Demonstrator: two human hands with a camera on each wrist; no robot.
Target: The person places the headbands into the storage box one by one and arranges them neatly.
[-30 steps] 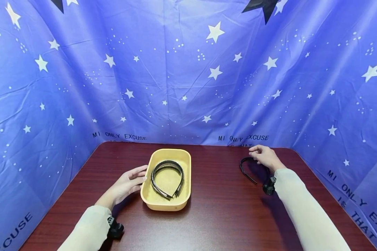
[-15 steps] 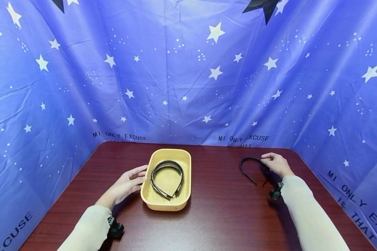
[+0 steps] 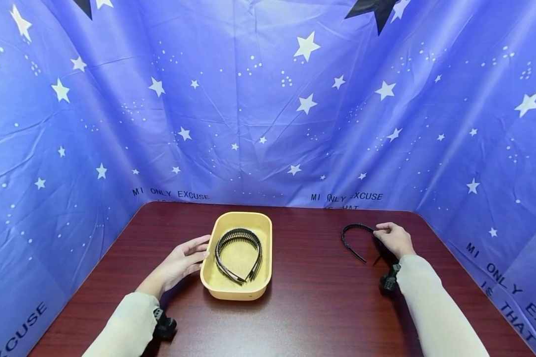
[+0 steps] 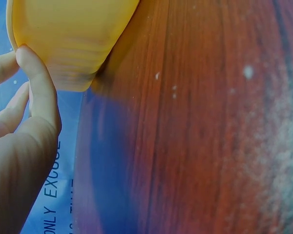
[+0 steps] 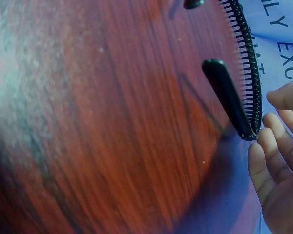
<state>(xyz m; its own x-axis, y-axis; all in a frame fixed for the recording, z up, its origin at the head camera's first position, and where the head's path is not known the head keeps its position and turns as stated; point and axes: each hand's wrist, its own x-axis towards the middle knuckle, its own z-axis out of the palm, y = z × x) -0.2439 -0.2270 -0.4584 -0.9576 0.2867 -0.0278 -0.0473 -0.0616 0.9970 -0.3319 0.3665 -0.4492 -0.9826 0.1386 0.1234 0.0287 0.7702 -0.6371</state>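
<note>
Against the left wall of the yellow plastic box point(image 3: 205, 286), my left hand point(image 3: 178, 263) rests its fingertips from outside. Black toothed headbands point(image 3: 217, 258) lie nested in the box; how many is hard to tell. Another black headband point(image 3: 345, 239) lies on the table to the right. My right hand point(image 3: 395, 240) is at that headband's right side and hides part of it. In the right wrist view, the fingers and thumb are loosely bent and apart beside the bend of the toothed headband point(image 5: 252, 73), with no clear grip on it.
The dark red-brown wooden table point(image 3: 303, 297) lies under everything. A blue star-printed cloth point(image 3: 250, 124) closes off the back and both sides. Small black cameras sit on both wrists, the right one point(image 3: 389, 278) close to the headband.
My right hand has moved from above the top of the right headband to its right side. That headband has stayed in place. My left hand and the box have not moved.
</note>
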